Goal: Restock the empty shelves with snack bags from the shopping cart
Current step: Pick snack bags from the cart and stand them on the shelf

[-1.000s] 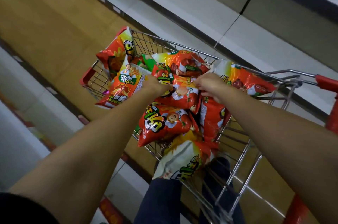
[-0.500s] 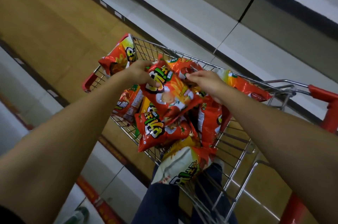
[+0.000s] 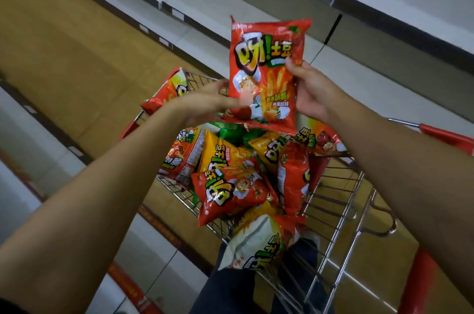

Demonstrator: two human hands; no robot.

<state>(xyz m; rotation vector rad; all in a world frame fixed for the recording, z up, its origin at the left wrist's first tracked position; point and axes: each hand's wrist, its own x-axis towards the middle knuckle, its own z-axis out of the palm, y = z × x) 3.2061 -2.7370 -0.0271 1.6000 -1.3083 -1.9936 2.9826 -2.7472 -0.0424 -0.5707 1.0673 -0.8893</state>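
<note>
Right hand (image 3: pixel 311 91) fingers pinch a red snack bag (image 3: pixel 266 75) above the bag-filled cart (image 3: pixel 341 200); left hand (image 3: pixel 205 104) blurred.

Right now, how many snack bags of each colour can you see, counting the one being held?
Red bags: 6, counting the held red bag in the right hand
Yellow bags: 2
Green bags: 1
White bags: 1
Total: 10 showing; more may hide underneath

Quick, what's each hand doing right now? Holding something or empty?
Left hand: blurred, fingers stretched toward the lifted snack bag; a grip cannot be told.
Right hand: holding that snack bag by its right edge, above the shopping cart.
</note>
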